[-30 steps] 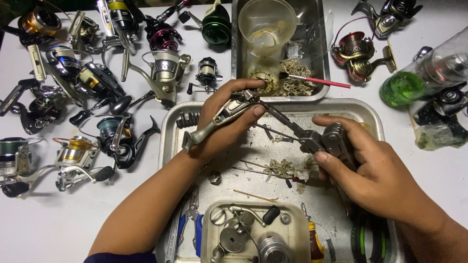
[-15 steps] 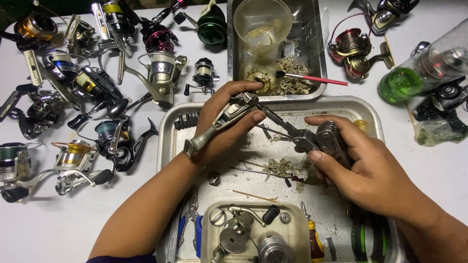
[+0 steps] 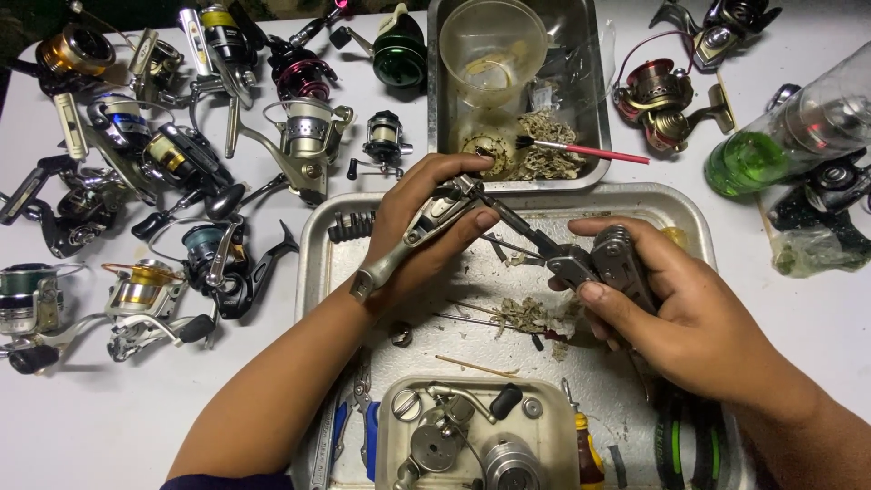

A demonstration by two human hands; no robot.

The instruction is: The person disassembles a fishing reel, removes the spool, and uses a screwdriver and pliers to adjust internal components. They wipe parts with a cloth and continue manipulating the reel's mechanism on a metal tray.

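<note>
- Here we hold a grey reel body [image 3: 426,231] in our left hand [image 3: 426,227], grip wrapped round it, above the upper middle of the steel work tray [image 3: 680,213].
- Our right hand [image 3: 671,308], right of the reel body, clamps a folding multi-tool [image 3: 594,263]; its plier nose reaches the reel's top end.
- We judge the strip-down midway: removed screws and gears sit in the small container [image 3: 472,436] at the tray's near edge, debris litters the tray, and many reels [image 3: 181,163] wait left of it on the surface.

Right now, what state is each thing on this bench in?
Left hand: gripping the reel handle arm.
Right hand: gripping the multi-tool, pliers tip on the arm.
Plastic cup: upright in the upper tray.
Brush: lying across that tray.
</note>
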